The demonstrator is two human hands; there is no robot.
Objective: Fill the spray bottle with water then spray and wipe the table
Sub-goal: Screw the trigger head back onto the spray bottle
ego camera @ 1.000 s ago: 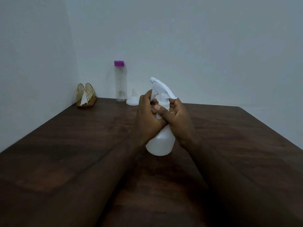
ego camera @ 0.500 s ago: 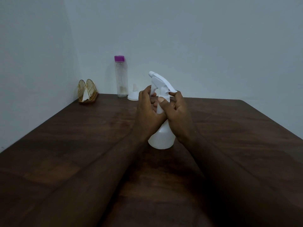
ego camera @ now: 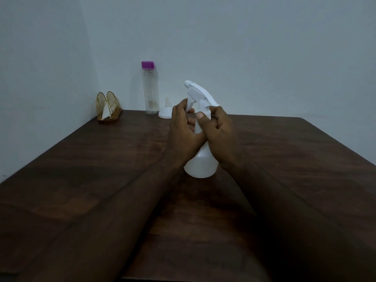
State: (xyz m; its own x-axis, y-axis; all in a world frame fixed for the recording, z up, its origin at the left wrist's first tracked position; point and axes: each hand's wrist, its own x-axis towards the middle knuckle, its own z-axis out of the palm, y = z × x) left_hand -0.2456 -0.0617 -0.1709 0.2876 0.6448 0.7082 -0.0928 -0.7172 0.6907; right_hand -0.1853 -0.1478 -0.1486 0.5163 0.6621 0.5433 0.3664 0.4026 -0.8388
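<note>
Head view: a person's two hands close round a white spray bottle [ego camera: 200, 165] standing upright mid-bench, base on the dark wood bench [ego camera: 284, 180]. The left hand [ego camera: 183, 131] curls its fingers round the neck just under the trigger. The right hand [ego camera: 218, 135] wraps the collar from the other side, thumb pressed flat vs. the neck. The hands hide most of the neck & shoulder, so only the nozzle head and lower body show. Dim light, so can't tell if there's water inside. Both forearms run out of frame at the bottom, and the near edge is hard to make out. Along the far edge by the wall: a clear bottle [ego camera: 150, 90] w/ purple cap, contents unclear, a white funnel [ego camera: 165, 111] just beside it, spout up, and a gold wire napkin holder [ego camera: 107, 106] in the far-left corner. The far-right corner shows. Bare wood lies either side of the arms, well apart from those items.
</note>
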